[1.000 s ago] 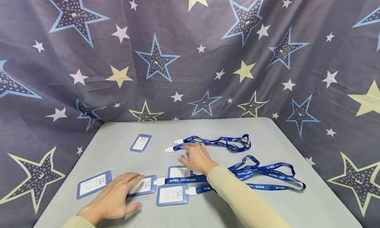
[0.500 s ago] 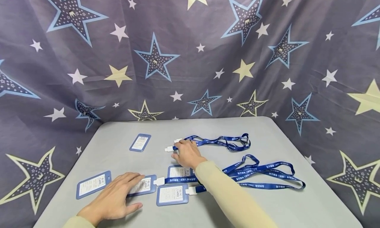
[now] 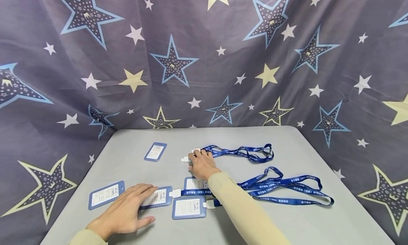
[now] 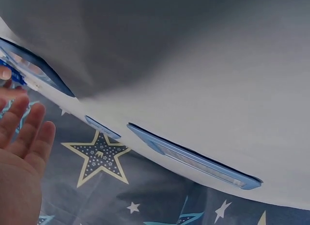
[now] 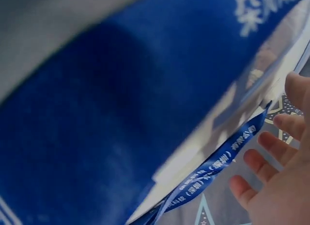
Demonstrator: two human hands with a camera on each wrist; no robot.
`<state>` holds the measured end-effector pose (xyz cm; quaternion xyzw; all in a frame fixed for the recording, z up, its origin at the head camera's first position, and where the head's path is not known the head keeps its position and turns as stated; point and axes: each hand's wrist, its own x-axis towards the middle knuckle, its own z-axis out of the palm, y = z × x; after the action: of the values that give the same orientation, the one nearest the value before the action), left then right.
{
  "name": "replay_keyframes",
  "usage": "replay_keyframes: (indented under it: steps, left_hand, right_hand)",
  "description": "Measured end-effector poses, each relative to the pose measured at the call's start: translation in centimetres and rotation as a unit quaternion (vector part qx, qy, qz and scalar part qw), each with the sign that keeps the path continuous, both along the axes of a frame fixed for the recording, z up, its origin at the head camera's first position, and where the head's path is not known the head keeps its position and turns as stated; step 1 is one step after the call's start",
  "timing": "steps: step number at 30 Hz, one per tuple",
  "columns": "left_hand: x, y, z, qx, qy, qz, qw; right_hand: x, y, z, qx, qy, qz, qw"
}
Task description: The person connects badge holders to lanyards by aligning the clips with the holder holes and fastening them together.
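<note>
Tabletop — relaxed left hand over badge

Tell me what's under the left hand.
Under the left hand lies a blue card holder. Its right end shows, with a white clip attached; the hand covers its left end. Whether anything else lies under the palm cannot be seen.

On a smooth, matt grey table, I see from my remote station badge holders of smooth blue plastic around paper-like white inserts, and cloth lanyards with a slight sheen, tipped by smooth plastic clips. Behind the table hangs a matt, softly wrinkled cloth backdrop.
</note>
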<state>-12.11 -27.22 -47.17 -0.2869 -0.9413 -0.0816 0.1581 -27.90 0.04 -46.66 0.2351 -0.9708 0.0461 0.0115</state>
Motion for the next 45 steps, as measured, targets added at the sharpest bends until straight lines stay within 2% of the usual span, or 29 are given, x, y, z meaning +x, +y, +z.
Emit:
replay_keyframes:
  steps: [7,14,23,29,38,45]
  left_hand:
    - [-0.2,0.1,-0.2,0.005,-0.001,-0.003,1.0]
    - [-0.2,0.3,-0.2,0.001,-0.031,0.01,0.9995]
    - [-0.4,0.4,-0.3,0.003,-0.021,0.001,0.9998]
    - [-0.4,0.4,-0.3,0.002,-0.03,0.003,0.9996]
    - [-0.8,0.4,-0.4,0.0,-0.015,-0.004,0.9999]
    - [-0.9,0.5,-0.4,0.004,-0.011,-0.01,0.9999]
  right_hand:
    - [-0.4,-0.2,-0.8,0.013,-0.01,-0.014,1.0]
    - [-0.6,-0.9,-1.1,-0.014,0.042,-0.04,0.998]
    - [-0.5,-1.5,-1.1,0.012,0.093,-0.02,0.995]
    - [-0.2,-1.1,-0.7,-0.006,0.074,0.012,0.997]
    - [0.0,0.4,0.7,-0.092,0.027,0.049,0.994]
    - [0.7,1.6,1.6,-0.106,0.02,0.048,0.993]
